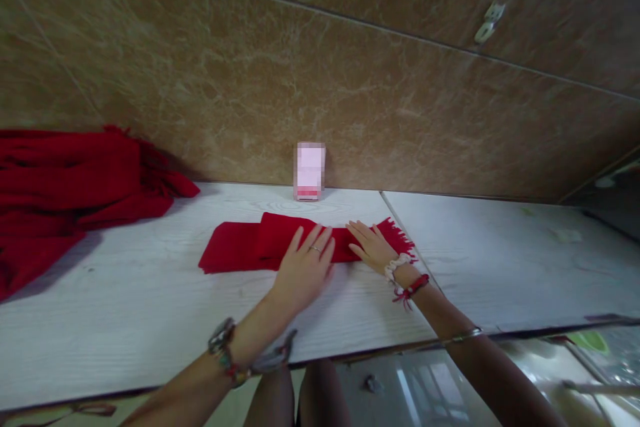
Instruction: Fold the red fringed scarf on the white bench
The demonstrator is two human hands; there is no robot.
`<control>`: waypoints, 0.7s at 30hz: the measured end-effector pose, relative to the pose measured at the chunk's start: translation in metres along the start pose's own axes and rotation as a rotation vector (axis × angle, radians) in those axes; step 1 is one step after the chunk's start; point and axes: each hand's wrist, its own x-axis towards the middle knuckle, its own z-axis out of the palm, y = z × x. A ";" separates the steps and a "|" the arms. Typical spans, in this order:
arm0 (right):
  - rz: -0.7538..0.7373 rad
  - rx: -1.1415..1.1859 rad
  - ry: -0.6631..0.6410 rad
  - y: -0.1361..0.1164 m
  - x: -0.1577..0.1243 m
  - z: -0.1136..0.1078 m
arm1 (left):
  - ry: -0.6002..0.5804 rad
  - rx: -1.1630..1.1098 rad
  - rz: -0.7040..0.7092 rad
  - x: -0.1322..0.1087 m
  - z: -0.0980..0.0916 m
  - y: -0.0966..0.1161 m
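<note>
A folded red scarf [235, 247] with a fringed end lies on the white wood-grain table [125, 307], in the middle. My left hand [303, 270] rests flat on the scarf's middle, fingers stretched out, a ring on one finger. Just to its right, my right hand [370, 247] presses flat on the scarf near the fringe [397, 233], fingers extended. Neither hand grips anything. Bracelets sit on both wrists.
A heap of red scarves [65, 187] lies at the table's left end against the brown tiled wall [300, 67]. A small pink-white box [310, 171] stands by the wall behind the scarf. A second white tabletop [510, 260] adjoins on the right.
</note>
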 end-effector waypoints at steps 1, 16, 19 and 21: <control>-0.004 -0.006 -0.018 0.000 0.001 0.002 | 0.004 0.022 -0.078 -0.005 -0.008 -0.018; -0.032 -0.054 0.021 0.051 -0.028 0.009 | -0.187 -0.081 -0.375 -0.023 0.012 -0.082; -0.004 -0.053 -0.009 0.079 -0.048 0.007 | -0.134 -0.167 -0.292 -0.012 0.021 -0.070; 0.042 -0.063 -0.042 0.097 -0.061 0.006 | -0.112 -0.266 -0.214 -0.007 0.026 -0.066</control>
